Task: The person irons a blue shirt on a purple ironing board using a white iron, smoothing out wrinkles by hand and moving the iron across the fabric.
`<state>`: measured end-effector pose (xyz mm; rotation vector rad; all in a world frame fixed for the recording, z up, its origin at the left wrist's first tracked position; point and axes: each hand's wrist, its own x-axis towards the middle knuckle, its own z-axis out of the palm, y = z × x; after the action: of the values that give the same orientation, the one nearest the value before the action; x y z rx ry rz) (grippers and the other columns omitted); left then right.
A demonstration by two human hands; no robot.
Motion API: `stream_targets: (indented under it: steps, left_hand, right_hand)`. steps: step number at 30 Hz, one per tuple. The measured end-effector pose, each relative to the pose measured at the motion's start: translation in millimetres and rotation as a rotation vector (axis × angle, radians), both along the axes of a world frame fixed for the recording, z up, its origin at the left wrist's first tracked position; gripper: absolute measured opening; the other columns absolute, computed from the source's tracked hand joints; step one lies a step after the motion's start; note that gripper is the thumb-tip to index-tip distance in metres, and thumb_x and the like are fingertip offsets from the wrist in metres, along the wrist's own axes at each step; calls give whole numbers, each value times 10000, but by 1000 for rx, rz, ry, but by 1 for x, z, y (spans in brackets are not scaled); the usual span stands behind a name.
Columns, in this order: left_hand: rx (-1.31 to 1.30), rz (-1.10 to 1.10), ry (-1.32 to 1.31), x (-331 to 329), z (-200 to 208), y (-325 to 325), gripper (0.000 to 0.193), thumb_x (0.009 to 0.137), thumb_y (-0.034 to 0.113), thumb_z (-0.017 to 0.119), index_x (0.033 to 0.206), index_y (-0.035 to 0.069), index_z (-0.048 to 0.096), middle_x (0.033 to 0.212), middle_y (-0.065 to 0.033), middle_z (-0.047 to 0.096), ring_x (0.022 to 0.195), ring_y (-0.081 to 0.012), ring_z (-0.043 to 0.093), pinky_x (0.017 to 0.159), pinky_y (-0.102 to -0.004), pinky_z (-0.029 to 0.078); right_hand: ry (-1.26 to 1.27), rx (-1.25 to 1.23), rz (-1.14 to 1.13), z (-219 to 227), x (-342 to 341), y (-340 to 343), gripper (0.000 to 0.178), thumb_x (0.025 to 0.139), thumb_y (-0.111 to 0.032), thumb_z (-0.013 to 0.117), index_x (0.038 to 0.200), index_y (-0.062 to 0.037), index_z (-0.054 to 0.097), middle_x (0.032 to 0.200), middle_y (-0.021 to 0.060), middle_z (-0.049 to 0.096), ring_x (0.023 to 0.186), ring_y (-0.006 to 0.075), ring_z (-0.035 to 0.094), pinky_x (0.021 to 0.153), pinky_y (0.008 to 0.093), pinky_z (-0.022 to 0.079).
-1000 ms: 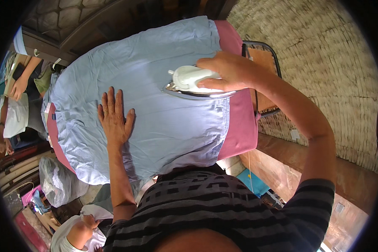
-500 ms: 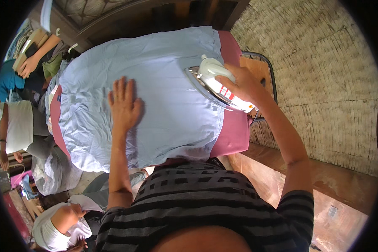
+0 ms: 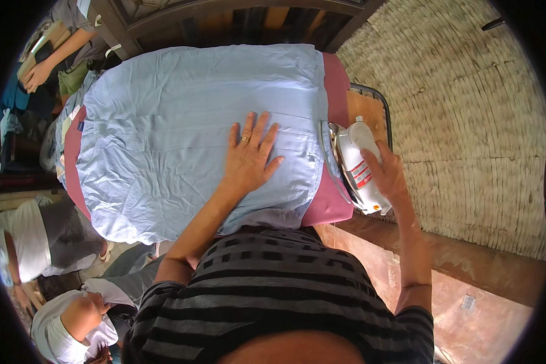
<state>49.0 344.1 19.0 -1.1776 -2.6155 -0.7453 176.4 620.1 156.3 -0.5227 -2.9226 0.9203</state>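
Note:
A light blue cloth garment (image 3: 182,91) lies spread over a dark pink ironing board (image 3: 337,76), its left part creased and its right part smoother. My left hand (image 3: 252,155) rests flat on the cloth right of the middle, fingers spread, a ring on one finger. My right hand (image 3: 387,173) is closed round the handle of a white clothes iron (image 3: 358,173) with red markings. The iron is just beyond the cloth's right edge, at the board's right end, with its metal soleplate side toward the cloth. Whether it touches the board I cannot tell.
At the board's right end is a wooden panel (image 3: 365,109) in a black metal frame. Dark wooden furniture (image 3: 236,27) stands along the far side; a woven wall (image 3: 461,121) is at the right. Several people, one in a white shirt (image 3: 29,239), are at the left.
The iron has moved right, off the cloth to the board's right end, in my right hand. My left hand has slid right across the cloth. The view has shifted slightly.

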Motion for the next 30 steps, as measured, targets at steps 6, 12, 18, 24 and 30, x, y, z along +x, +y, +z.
stream_targets:
  steps: [6,12,18,24,30]
  left_hand:
    - [1,-37,-25,2,5,1,616,907,429,627,1426,132,482,1557,-142,350,1441,-406,301,1121,-639,220]
    - [118,-7,42,-3,3,1,492,899,381,647,1320,137,576,1485,-116,427,1393,-383,364,1082,-602,269]
    - [216,-183,27,-32,10,36,351,860,168,659,1209,138,650,1374,-83,526,1254,-343,480,1011,-519,374]
    - [162,-373,114,-64,-17,92,399,755,126,671,1146,203,694,1290,-52,582,1155,-319,538,944,-459,443]
    - [-87,-433,156,-71,8,109,128,841,205,619,937,234,700,1082,-21,579,1094,-278,572,789,-400,533]
  right_hand:
    - [-35,18,-52,-17,-3,-2,354,948,-275,649,1114,35,604,863,305,655,802,440,679,697,461,520]
    - [-84,-146,-317,-10,0,72,418,982,-403,569,1081,1,601,646,101,610,501,225,564,486,374,455]
    - [-89,-204,-371,-19,-34,112,418,990,-418,559,1079,-11,594,604,31,540,444,126,487,423,300,391]
    - [193,-368,-504,-64,-57,125,481,994,-429,554,1247,-20,554,660,-11,527,508,114,483,444,302,392]
    - [60,-236,-394,-71,-47,141,489,1009,-450,518,1236,-17,509,657,-11,507,483,79,464,401,277,372]
